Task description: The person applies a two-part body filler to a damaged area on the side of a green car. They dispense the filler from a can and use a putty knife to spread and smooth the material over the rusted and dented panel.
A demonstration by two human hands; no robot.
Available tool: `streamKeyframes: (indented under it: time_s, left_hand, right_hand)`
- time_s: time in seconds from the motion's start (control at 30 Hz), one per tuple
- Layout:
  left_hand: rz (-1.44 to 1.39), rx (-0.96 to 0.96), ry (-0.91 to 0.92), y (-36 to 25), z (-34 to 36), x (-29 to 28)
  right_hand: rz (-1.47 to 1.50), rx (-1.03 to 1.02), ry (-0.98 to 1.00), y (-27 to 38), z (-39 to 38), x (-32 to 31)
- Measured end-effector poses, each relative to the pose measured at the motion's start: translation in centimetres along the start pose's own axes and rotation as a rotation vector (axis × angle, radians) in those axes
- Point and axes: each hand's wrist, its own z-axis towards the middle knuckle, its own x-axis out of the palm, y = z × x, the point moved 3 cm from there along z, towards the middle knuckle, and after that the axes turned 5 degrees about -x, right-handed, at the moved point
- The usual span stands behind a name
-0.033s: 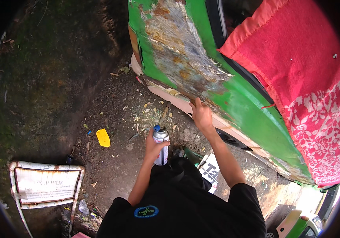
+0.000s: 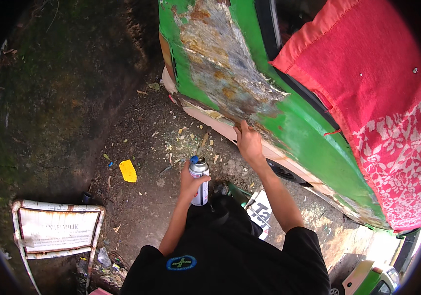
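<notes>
My left hand (image 2: 189, 184) is wrapped round a silver and white metal can (image 2: 199, 189) with a blue part at its top, held upright in front of my body. Over to the right, my right hand (image 2: 251, 143) reaches the lower edge of a green car body panel (image 2: 313, 147). Its fingers are bent together against that edge, and whatever they may grip is too small to make out. Above this hand, a large patch of rusty, bare metal (image 2: 225, 73) shows where the green paint is gone. Just beyond the can is a tan stick-like piece (image 2: 202, 141).
A red patterned cloth (image 2: 348, 73) drapes the car at right. A yellow piece (image 2: 128, 170) and paint flakes lie on the dirt. At lower left stands a rusty white metal frame with a panel (image 2: 60, 228). A printed white board (image 2: 259, 209) is beside me; another green vehicle (image 2: 371, 280) is lower right.
</notes>
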Motion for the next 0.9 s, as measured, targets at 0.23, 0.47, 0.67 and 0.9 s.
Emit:
streamKeyframes:
  time_s: [0.23, 0.47, 0.67, 0.9]
  left_hand:
    - [-0.084, -0.061, -0.035, -1.0, -0.3, 0.4]
    - [-0.058, -0.056, -0.019, -1.0, -0.3, 0.0]
    - [-0.048, -0.085, -0.017, -0.6, -0.4, -1.3]
    - [-0.015, -0.046, -0.027, -0.7, -1.8, -2.3]
  right_hand:
    - [0.008, 0.065, 0.055, -0.2, 1.4, 0.1]
    - [-0.032, -0.044, 0.017, -1.0, -0.7, 2.2]
    - [0.168, -0.082, -0.115, 4.1, 1.6, -5.2]
    - [0.133, -0.286, -0.083, -2.8, -1.1, 4.8]
